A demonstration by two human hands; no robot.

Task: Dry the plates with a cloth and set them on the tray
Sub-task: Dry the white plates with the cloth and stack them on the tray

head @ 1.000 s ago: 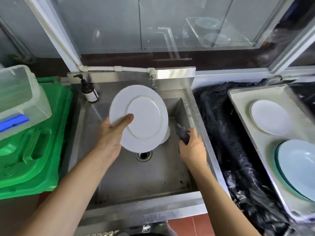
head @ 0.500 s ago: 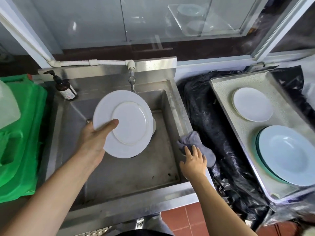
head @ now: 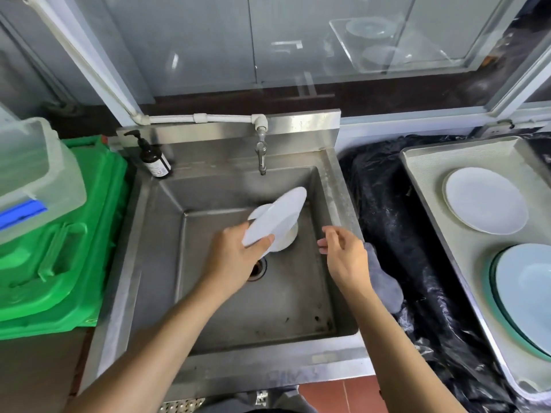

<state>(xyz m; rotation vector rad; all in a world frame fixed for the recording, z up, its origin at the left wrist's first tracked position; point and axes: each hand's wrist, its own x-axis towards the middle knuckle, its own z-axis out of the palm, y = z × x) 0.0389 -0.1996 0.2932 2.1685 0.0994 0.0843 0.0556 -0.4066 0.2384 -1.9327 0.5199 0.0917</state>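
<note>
Head view: white plate point(head: 275, 216), face-up 0.5 s ago, now tilted edge-on over the sink point(head: 323, 186), left hand point(head: 231, 260) pinching its near rim. Right hand point(head: 346, 257) lifted off the grey cloth point(head: 384, 283), fingers loose, holding nothing; cloth just behind it.

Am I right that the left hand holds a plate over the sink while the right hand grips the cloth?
Not quite. In the head view the left hand does hold the plate over the sink, but the right hand is open and holds nothing; the cloth lies on the sink's right edge.
</note>
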